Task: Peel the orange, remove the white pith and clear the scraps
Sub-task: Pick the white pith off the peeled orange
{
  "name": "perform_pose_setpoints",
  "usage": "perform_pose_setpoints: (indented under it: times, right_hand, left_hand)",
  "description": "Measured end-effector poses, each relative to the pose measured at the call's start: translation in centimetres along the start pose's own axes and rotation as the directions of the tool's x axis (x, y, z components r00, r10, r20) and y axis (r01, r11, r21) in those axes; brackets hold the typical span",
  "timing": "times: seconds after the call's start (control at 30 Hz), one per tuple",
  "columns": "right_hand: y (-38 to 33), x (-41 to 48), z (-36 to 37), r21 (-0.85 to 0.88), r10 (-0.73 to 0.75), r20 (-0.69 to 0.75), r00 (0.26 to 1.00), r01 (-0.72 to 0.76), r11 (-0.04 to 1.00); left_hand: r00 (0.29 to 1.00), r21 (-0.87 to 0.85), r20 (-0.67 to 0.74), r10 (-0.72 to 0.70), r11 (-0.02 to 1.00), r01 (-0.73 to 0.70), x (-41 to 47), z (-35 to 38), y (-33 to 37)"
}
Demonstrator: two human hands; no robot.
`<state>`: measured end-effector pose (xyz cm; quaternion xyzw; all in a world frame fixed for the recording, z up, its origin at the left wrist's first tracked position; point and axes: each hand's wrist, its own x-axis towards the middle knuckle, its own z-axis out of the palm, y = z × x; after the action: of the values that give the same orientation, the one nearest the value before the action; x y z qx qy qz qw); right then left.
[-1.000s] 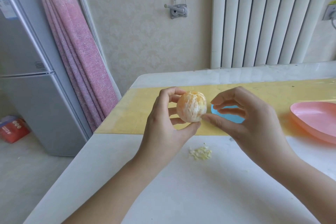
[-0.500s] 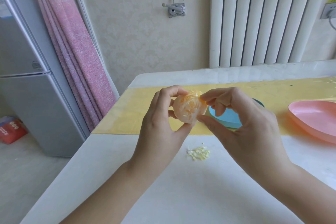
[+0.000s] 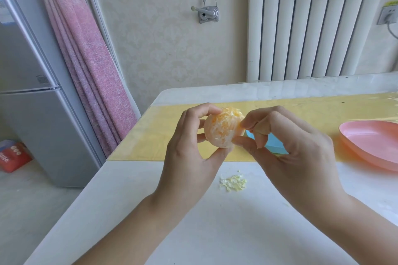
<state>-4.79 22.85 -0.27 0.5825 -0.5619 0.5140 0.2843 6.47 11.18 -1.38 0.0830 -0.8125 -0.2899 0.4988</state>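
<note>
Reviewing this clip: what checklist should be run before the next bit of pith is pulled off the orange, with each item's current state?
1. Left hand grips orange: ok.
2. Right hand pinches at the orange's side: ok.
3. Anything caught in that pinch: cannot tell.
4. Orange's visible side peeled: ok.
5. Pith all gone: not ok, white patches show.
6. Scrap pile cleared from table: not ok.

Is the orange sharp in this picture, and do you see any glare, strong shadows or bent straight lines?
Head view: the orange, the left hand and the right hand are reasonably sharp; the light is soft and the shadows on the white table are faint; the glossy yellow strip shows a mild sheen; the fridge and radiator lines lean, because of the wide lens.
</note>
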Motion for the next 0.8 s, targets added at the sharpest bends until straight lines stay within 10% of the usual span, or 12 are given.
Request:
perform_pose_setpoints:
  times: [0.8]
  right_hand:
    - [-0.04,-0.10,0.00,0.041,0.098,-0.075,0.992,-0.095,0.995]
  left_hand:
    - [0.997,-0.101,-0.028,-0.074,0.992,0.071,0.18,0.24,0.36]
